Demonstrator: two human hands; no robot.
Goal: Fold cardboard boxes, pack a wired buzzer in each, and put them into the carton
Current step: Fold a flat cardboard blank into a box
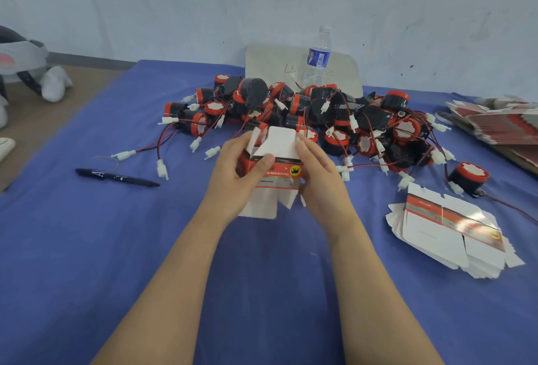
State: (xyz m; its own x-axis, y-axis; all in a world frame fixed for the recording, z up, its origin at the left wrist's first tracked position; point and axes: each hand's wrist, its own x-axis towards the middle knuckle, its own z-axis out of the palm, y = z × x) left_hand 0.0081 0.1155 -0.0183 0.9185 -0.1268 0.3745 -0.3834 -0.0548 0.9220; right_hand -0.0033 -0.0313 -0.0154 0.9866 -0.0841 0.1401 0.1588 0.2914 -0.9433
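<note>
Seen from the head camera, a half-folded cardboard box [279, 174] is held up just in front of the buzzer pile [320, 111]. The left hand [235, 169] curls round its left side, and the right hand [317, 172] grips its right side at the white top flap [281, 143].

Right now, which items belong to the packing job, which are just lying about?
Job: half-folded box, held by left hand and right hand; buzzer pile; flat box blanks; second blank stack far right.
Lying about: pen; water bottle; plush toy.
</note>
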